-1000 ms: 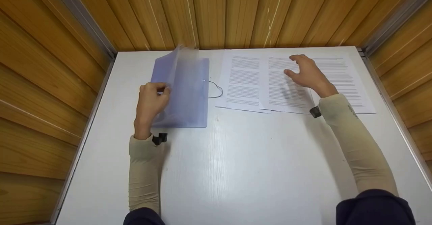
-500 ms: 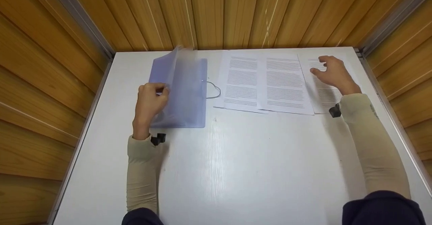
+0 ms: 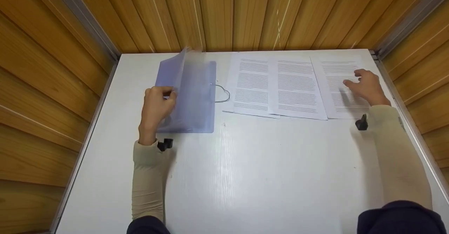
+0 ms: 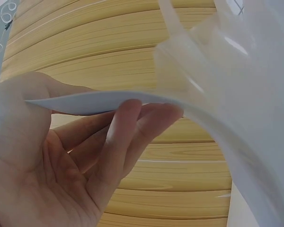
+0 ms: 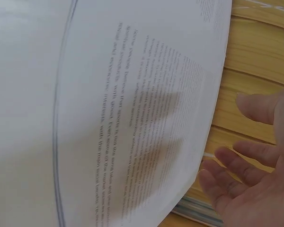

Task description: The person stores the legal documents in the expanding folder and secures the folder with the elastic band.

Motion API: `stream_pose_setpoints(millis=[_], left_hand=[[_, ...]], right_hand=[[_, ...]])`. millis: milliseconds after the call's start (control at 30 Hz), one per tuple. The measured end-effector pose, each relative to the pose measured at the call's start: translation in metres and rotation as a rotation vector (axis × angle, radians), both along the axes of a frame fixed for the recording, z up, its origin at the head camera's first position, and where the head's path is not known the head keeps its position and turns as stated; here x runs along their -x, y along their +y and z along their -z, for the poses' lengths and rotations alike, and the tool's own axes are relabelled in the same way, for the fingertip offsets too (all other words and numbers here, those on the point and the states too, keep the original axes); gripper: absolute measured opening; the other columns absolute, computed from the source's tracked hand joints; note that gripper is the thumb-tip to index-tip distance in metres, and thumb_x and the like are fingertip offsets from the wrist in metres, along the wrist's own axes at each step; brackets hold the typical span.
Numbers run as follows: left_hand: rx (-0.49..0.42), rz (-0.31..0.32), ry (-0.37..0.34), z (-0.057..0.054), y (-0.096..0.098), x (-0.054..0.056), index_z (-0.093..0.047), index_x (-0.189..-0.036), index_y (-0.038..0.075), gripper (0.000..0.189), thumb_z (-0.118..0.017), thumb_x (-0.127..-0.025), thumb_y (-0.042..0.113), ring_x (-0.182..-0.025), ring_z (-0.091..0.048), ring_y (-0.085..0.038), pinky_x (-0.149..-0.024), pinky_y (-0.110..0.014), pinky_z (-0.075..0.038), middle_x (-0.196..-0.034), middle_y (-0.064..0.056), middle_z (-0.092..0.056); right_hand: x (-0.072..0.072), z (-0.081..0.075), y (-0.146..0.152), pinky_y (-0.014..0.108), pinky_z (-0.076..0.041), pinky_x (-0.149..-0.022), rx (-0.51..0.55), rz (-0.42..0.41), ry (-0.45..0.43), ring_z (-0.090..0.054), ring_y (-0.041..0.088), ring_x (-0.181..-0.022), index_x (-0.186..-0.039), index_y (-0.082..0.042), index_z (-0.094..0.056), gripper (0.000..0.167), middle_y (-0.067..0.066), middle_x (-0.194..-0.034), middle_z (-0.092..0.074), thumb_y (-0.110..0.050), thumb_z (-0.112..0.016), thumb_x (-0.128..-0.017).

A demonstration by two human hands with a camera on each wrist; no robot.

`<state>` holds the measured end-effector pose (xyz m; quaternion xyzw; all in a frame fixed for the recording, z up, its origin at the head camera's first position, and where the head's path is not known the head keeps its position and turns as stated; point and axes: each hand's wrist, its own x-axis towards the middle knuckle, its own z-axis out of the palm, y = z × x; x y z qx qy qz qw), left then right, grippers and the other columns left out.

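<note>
The left hand [image 3: 158, 104] pinches the edge of a translucent leaf of the blue folder [image 3: 205, 111] between thumb and fingers, holding that leaf raised and curved; the right hand [image 3: 368, 86] holds nothing, its fingers loosely bent and thumb apart, hanging above the right printed sheet [image 3: 336, 86] and casting a shadow on it; the folder lies on the left part of the counter [image 3: 245, 178], toward the far edge; a thin dark cord [image 3: 229, 95] loops out from its right side, near the left printed sheet [image 3: 250, 85]; the middle printed sheet [image 3: 297, 86] lies between the other two sheets, overlapping the left one; the lines of print are too small to read in the head view; both forearms wear beige sleeves [image 3: 149, 178]; wood-grained panels [image 3: 252, 16] stand behind the counter and on both sides.
</note>
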<state>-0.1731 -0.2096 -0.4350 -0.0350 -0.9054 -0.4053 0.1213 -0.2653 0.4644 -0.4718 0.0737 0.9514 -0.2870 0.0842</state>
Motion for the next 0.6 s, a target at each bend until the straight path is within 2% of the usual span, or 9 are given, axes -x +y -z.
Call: stream_pose_setpoints(millis=[267, 600], left_hand=[[0.004, 0.01, 0.013, 0.002, 0.0, 0.001, -0.081, -0.113, -0.005, 0.025, -0.065, -0.099, 0.01, -0.099, -0.078, -0.037, -0.08, -0.051, -0.063, -0.109, -0.024, -0.079], [0.004, -0.003, -0.01, 0.002, -0.001, 0.0, -0.08, -0.114, -0.004, 0.027, -0.064, -0.099, 0.011, -0.1, -0.078, -0.038, -0.081, -0.052, -0.063, -0.11, -0.025, -0.079]], right_hand=[[-0.01, 0.01, 0.022, 0.073, -0.028, -0.12, 0.024, 0.117, -0.079, -0.032, 0.059, -0.144, -0.165, 0.009, -0.02, 0.089, 0.04, -0.165, -0.027, -0.048, -0.055, -0.107], [-0.021, 0.02, 0.046, 0.076, -0.024, -0.119, 0.045, 0.19, -0.098, -0.027, 0.061, -0.145, -0.166, 0.009, -0.015, 0.089, 0.041, -0.168, -0.018, -0.047, -0.053, -0.108]])
